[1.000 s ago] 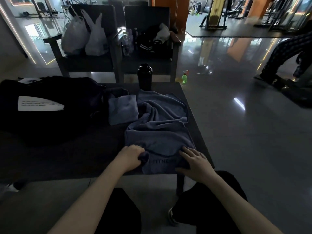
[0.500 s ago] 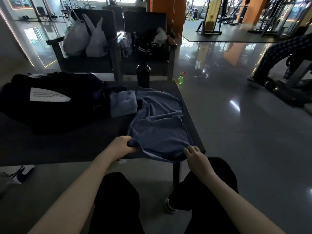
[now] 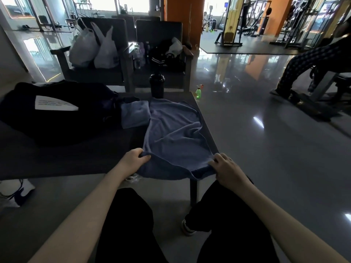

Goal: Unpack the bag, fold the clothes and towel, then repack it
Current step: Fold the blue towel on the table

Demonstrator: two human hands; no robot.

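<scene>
The dark table [image 3: 76, 164] fills the middle of the view. On its left half sits the black bag [image 3: 57, 114], a white label on top. The blue towel [image 3: 174, 137] lies rumpled across the table's right half, its near edge drooping over the table's near edge. A smaller folded blue cloth [image 3: 134, 114] lies toward the table's far side, between bag and towel, touching the towel. A black bottle [image 3: 157, 85] stands upright at the table's far edge. At the near edge, the left hand [image 3: 133, 161] curls its fingers round the towel's near-left corner, and the right hand [image 3: 226, 169] pinches the near-right corner with bent fingers.
</scene>
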